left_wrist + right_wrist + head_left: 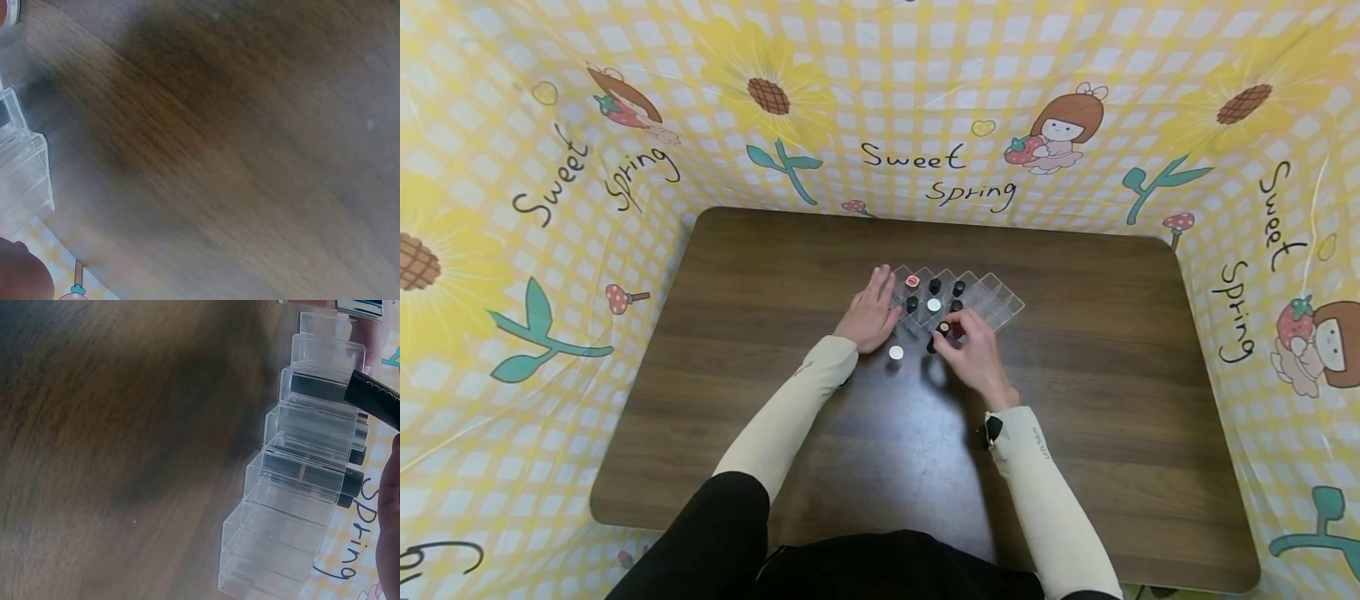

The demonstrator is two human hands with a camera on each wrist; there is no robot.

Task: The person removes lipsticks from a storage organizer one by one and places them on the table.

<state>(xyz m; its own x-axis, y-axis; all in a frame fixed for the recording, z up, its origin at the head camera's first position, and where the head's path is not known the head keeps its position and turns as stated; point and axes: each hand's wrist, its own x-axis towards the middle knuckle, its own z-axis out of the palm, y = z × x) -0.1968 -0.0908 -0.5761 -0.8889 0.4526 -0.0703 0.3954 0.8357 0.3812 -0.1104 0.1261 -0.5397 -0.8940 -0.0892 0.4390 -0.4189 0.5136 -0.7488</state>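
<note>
A clear stepped organizer (1000,304) with several slots lies on the table, holding several lipstick tubes with black, white and red tops. My left hand (868,318) rests along its left side with the fingers stretched out. At the near edge my right hand (976,354) pinches a black lipstick tube (378,401), tilted, with white lettering. Its lower end overlaps the organizer's slots (294,475) in the right wrist view; contact cannot be told. A white-topped tube (896,355) stands on the table near the left hand. The left wrist view catches only the organizer's edge (28,162).
Beneath everything is a dark brown wooden table (1097,375) with rounded corners. A yellow checked cloth (925,108) with printed flowers and figures surrounds its back and sides. The slots at the organizer's right end hold no tubes.
</note>
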